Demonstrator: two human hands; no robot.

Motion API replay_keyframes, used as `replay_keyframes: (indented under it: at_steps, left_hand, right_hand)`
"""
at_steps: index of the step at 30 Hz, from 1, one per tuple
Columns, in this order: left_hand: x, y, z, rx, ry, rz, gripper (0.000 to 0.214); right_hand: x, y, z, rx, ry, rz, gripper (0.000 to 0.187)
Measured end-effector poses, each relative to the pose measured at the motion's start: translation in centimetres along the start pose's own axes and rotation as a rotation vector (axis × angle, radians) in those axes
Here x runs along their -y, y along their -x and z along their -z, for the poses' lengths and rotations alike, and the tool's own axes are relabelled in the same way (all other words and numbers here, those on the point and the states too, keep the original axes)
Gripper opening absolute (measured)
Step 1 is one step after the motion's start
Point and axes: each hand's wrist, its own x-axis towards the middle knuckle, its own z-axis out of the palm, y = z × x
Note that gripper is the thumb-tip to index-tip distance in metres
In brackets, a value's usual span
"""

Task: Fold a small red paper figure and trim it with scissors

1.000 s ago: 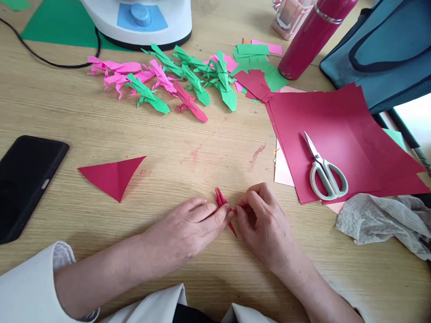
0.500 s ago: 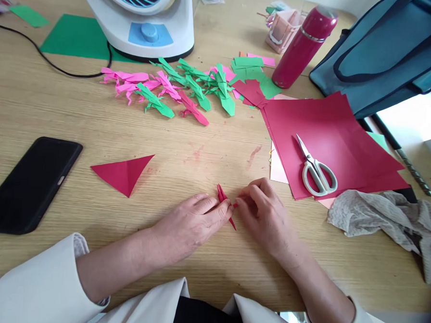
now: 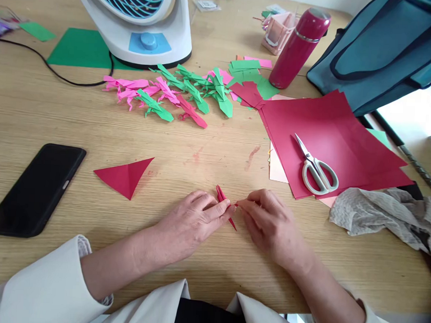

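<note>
My left hand [image 3: 194,220] is closed on a narrow folded red paper figure [image 3: 221,194], gripping its middle between thumb and fingers. Its layered end points away from me and a thin tip sticks out below. My right hand [image 3: 270,222] pinches a small red strip at the figure's right side; the fingers cover most of that strip. A folded red paper triangle [image 3: 127,175] lies to the left of my hands. Beyond them, finished-looking folded paper figures in green [image 3: 195,95], pink [image 3: 127,87] and red [image 3: 191,113] form a loose cluster.
White scissors [image 3: 318,171] rest on red paper sheets [image 3: 300,118] at right, beside a crumpled grey cloth [image 3: 375,213]. A black phone [image 3: 36,190] lies left. Farther back stand a fan [image 3: 152,45], a red flask [image 3: 299,50] and a blue bag [image 3: 373,54].
My right hand has shifted slightly, its fingers now closed more tightly together on the small strip. My left hand keeps its hold on the folded figure. The view has tilted slightly.
</note>
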Motion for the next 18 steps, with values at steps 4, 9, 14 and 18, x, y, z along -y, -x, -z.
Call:
replay_keyframes:
  at_steps: [4,9,14,18]
  left_hand:
    - [-0.1,0.1,-0.1,-0.026,-0.036,-0.002,0.051]
    - [-0.2,0.2,-0.5,-0.083,-0.054,-0.015,0.047]
    - [-0.1,0.3,-0.7,-0.097,-0.05,-0.017,0.046]
    - [-0.1,0.3,-0.4,-0.066,-0.03,-0.022,0.045]
  right_hand:
    - [0.2,1.1,-0.4,0.078,0.18,0.138,0.028]
    - [0.5,1.5,-0.5,0.081,0.275,0.177,0.032]
    - [0.5,1.6,-0.7,0.099,0.26,0.184,0.034]
    - [0.4,1.5,-0.7,0.106,0.225,0.179,0.033]
